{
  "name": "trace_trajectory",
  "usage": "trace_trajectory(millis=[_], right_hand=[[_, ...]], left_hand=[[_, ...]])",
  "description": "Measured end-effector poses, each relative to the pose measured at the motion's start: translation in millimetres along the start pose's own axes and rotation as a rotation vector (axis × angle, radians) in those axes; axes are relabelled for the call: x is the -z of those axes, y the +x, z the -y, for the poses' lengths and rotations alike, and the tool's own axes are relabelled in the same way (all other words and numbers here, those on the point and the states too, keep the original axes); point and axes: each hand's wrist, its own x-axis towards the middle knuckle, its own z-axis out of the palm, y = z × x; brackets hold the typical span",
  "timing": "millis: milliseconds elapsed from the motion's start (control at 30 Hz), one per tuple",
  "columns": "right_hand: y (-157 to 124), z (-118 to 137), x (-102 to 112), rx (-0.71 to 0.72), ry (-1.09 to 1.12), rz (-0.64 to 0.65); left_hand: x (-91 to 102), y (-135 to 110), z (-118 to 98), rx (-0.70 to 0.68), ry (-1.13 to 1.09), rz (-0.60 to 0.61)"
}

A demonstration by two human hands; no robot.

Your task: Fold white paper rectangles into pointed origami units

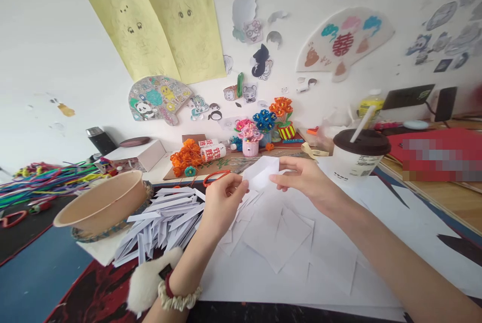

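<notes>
Both hands hold one small white piece of paper (263, 171) up over the table. My left hand (222, 202) pinches its lower left edge with closed fingers. My right hand (305, 180) grips its right side, fingers curled round the edge. The paper looks partly folded. Below the hands lie several flat white paper squares (280, 237) on a large white sheet (380, 242). To the left of my left hand is a heap of folded white paper pieces (165, 217).
A tan paper bowl (103, 202) stands at the left beside coloured pipe cleaners (45, 180). Red scissors (214, 177), glue tubes (213, 152) and pipe-cleaner flowers (263, 124) sit at the back. A lidded cup with a straw (357, 159) stands right of my right hand.
</notes>
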Motion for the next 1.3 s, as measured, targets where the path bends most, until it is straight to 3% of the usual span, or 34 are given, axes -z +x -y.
trace_trajectory(millis=[200, 767, 933, 1100, 1300], right_hand=[[1, -2, 1, -0.017, -0.022, -0.094], [3, -8, 2, -0.017, 0.084, 0.009], [3, -8, 3, -0.057, 0.132, -0.013], [2, -4, 3, -0.067, 0.099, 0.0], [6, -11, 6, -0.089, -0.123, 0.123]], left_hand=[[1.3, 1, 0, 0.02, -0.093, 0.015], [4.7, 2, -4, 0.061, -0.415, -0.099], [6.5, 1, -7, 0.074, -0.445, -0.089], [6.2, 1, -5, 0.09, -0.336, -0.047], [7.6, 5, 7, -0.063, 0.087, 0.007]])
